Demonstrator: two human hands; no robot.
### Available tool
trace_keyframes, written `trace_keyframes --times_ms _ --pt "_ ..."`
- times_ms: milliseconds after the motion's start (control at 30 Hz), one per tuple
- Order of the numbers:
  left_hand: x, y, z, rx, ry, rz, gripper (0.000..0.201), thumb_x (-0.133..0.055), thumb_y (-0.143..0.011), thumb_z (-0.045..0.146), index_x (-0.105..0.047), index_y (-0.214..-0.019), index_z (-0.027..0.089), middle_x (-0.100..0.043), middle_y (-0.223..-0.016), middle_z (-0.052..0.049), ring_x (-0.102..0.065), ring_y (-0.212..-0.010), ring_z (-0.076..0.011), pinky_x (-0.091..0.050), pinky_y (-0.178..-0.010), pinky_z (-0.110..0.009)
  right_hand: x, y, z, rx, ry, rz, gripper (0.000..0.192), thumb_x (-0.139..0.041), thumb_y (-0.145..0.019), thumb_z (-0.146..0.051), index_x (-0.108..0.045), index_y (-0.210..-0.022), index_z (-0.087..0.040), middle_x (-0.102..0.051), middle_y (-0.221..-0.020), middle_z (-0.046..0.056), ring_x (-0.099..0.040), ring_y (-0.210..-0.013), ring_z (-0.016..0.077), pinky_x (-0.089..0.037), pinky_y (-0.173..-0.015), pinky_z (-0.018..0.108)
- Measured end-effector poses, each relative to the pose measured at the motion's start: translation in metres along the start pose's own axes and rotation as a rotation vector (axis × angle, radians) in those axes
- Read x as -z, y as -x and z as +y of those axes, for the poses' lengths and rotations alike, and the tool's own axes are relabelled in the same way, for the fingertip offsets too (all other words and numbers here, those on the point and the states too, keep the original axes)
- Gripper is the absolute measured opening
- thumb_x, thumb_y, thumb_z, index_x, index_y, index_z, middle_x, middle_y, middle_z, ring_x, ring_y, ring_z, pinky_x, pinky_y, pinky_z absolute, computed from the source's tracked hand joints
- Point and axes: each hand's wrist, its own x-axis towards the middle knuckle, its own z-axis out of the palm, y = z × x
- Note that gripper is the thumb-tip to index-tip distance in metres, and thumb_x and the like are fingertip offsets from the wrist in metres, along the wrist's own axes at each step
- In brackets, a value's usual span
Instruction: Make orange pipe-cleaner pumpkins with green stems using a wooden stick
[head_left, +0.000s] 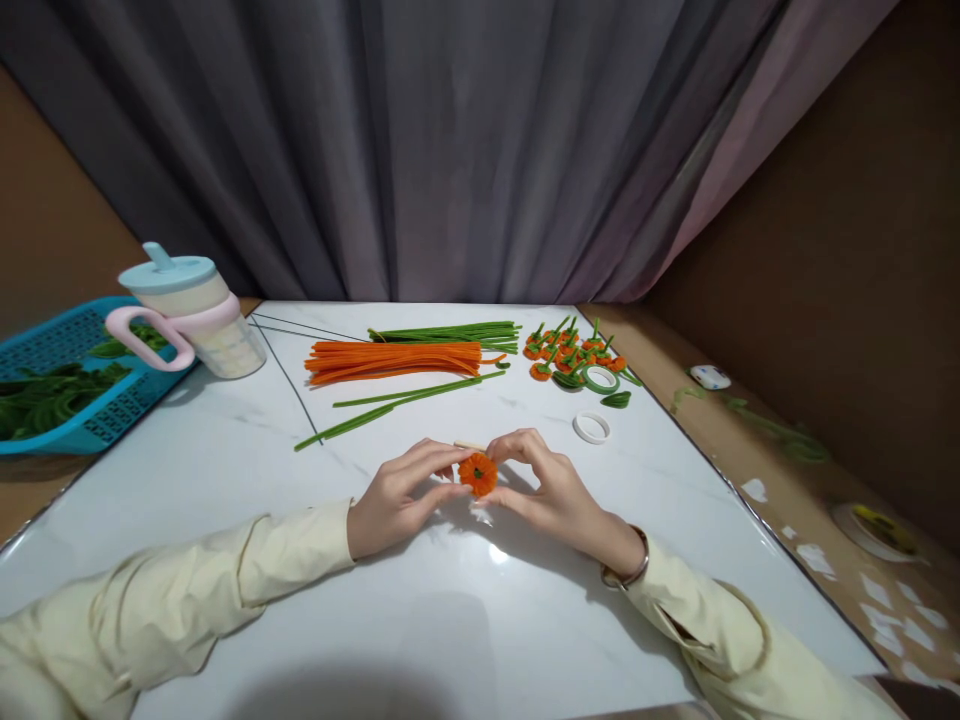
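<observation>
Between my two hands is a small orange pipe-cleaner flower [478,474] with a dark green centre, facing up at me. My left hand [416,497] pinches its left edge between thumb and fingers. From the other side, my right hand [553,490] grips its right edge in the same way. A thin pale stick [469,445] shows just behind the flower; whether it touches the fingers I cannot tell. Farther back lie a bundle of orange pipe cleaners [394,361], a bundle of green pipe cleaners [450,334] and a few loose green pipe cleaners [390,408].
Several orange flowers with green stems [568,347] cluster at the back right. Near them are a green tape roll [600,379] and a white ring [592,428]. At left stand a handled tumbler [187,315] and a blue basket [56,440] with green pieces. Paper scraps [815,560] lie right.
</observation>
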Motion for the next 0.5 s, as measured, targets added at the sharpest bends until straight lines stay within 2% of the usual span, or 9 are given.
trace_keyframes --times_ms 100,233,333,500 --pt "0.0001 0.0014 -0.0024 -0.102 -0.068 -0.019 0.044 -0.048 -0.091 0.011 -0.046 -0.134 0.023 -0.061 -0.109 -0.012 -0.056 -0.100 -0.0201 -0.049 -0.083 -0.033 -0.0026 -0.0001 -0.0013 0.007 -0.028 0.020 0.037 -0.059 -0.083 -0.050 -0.046 -0.104 -0.022 -0.064 -0.089 0.005 -0.059 -0.084 0.0196 -0.049 -0.072 0.034" --pt "-0.0022 0.0035 -0.0041 -0.213 -0.168 -0.025 0.052 -0.043 -0.091 0.006 -0.034 -0.142 0.019 -0.056 -0.110 -0.015 -0.053 -0.098 -0.0219 -0.049 -0.080 -0.036 -0.0061 -0.0018 -0.0028 0.122 0.014 0.037 0.033 -0.060 -0.086 -0.041 -0.047 -0.108 -0.020 -0.064 -0.092 0.006 -0.058 -0.083 0.0190 -0.045 -0.075 0.036" --pt "-0.0044 0.0050 -0.0054 -0.258 -0.209 -0.032 0.056 -0.043 -0.090 0.003 -0.031 -0.143 0.015 -0.054 -0.107 -0.016 -0.050 -0.091 -0.0209 -0.049 -0.074 -0.034 -0.0090 -0.0013 -0.0034 0.192 0.016 0.025 0.025 -0.060 -0.088 -0.032 -0.049 -0.106 -0.019 -0.064 -0.089 0.006 -0.057 -0.079 0.0179 -0.042 -0.075 0.037" --pt "-0.0032 0.0048 -0.0074 -0.292 -0.213 -0.046 0.055 -0.042 -0.090 0.002 -0.031 -0.143 0.014 -0.054 -0.104 -0.015 -0.048 -0.085 -0.0196 -0.047 -0.071 -0.033 -0.0102 0.0002 -0.0049 0.182 -0.022 0.024 0.023 -0.062 -0.087 -0.029 -0.051 -0.104 -0.018 -0.064 -0.085 0.005 -0.057 -0.076 0.0173 -0.041 -0.075 0.036"
